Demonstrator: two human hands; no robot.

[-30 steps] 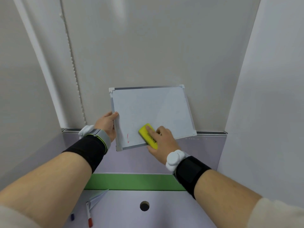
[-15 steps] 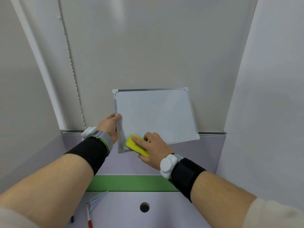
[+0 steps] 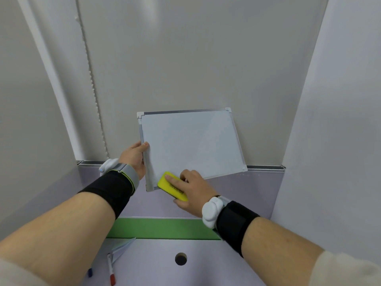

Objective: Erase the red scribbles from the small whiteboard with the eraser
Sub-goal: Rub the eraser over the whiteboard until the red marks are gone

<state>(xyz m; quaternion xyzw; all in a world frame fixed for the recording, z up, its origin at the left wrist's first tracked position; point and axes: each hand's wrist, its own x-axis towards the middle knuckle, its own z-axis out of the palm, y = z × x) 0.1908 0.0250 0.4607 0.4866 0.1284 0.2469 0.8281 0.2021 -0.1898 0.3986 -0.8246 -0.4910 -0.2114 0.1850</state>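
— Head view first: where does everything sit?

— Whiteboard point(image 3: 191, 145) is held up off the desk point(image 3: 237, 265), tilted, in front of the far wall. The left hand point(image 3: 134, 156) pinches the board's left frame, thumb on the face and the other fingers behind. The right hand point(image 3: 192, 188) clasps the yellow eraser point(image 3: 172, 185), fingers flat along its top, at the board's near-left corner. About half the eraser hangs past the near edge.

— Any red left?

— None shows on the open face. Whatever lies under the eraser and the hand is hidden, so I cannot call that corner clean.

— What could go wrong?

— The eraser is partly off the edge. I judge that a firm stroke there could slip off the frame and miss any mark in the corner. The board is gripped on one side only, so pressure at that corner could twist it in the pinch.

— Anything else?

— Two markers, a red-capped marker point(image 3: 111, 271) and a blue-capped marker point(image 3: 90, 272), lie near left on the desk, well apart from the hands. No other view to report.
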